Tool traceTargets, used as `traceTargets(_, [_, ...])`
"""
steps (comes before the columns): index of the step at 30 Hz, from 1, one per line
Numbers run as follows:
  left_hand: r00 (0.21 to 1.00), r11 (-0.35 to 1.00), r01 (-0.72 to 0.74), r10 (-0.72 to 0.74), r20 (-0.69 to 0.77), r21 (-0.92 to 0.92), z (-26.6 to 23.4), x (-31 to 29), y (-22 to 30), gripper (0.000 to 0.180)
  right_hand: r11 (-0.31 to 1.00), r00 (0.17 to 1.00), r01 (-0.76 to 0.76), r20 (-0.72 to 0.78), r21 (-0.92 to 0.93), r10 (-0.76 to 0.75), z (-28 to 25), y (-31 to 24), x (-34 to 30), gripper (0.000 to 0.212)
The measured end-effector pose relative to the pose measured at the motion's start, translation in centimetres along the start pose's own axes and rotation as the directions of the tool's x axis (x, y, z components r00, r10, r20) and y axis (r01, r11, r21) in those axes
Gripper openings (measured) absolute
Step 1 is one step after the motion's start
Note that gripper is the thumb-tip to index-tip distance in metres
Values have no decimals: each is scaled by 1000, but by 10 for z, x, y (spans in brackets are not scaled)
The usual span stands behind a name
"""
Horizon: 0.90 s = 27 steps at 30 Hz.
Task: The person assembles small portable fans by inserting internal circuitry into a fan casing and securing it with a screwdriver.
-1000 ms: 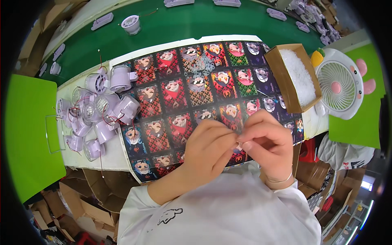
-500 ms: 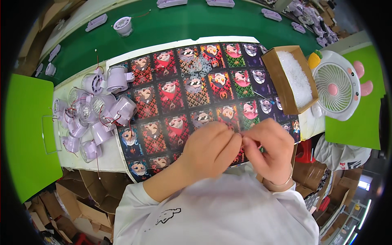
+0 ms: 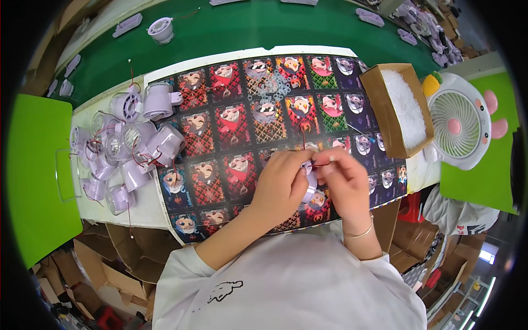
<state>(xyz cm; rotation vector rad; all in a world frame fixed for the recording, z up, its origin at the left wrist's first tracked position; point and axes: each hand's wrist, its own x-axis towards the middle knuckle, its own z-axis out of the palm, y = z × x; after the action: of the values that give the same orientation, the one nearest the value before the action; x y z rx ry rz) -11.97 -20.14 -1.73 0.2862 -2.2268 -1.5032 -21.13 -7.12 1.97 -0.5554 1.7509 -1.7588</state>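
My left hand (image 3: 283,179) is closed around a lilac plastic housing (image 3: 311,190), which is mostly hidden behind the fingers. A dark red wire (image 3: 303,135) sticks up from between my hands. My right hand (image 3: 345,184) pinches another thin wire (image 3: 320,165) at the housing's top, with a small white plug (image 3: 331,158) by the fingertips. Both hands are over the near part of a dark mat (image 3: 206,147) printed with cartoon figures. Beyond them, a cluster of small clear rings (image 3: 270,87) lies on the mat.
Several lilac housings with wires (image 3: 135,137) are heaped at the left. On the right stand a cardboard box (image 3: 379,110) of small translucent pieces and a white fan (image 3: 459,124). A thin tool (image 3: 360,133) lies near the box. A green conveyor belt (image 3: 236,30) carries lilac parts at the back.
The housing and wires between my hands have come into view. My right hand has shifted left and opened its grip outward around the wire. The view has moved slightly.
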Motion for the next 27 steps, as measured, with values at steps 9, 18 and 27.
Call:
traceTargets(9, [999, 993, 40, -42, -21, -113, 5, 2, -7, 33, 537, 826, 558, 362, -633, -432, -4, -12, 13, 28])
traceTargets(18, [998, 995, 55, -57, -20, -84, 5, 3, -2, 40, 274, 956, 201, 128, -941, -263, -68, 17, 45, 7])
traceTargets(27, [994, 994, 93, -95, -51, -53, 6, 1, -1, 38, 515, 871, 465, 268, -720, -411, -10, -14, -9, 18])
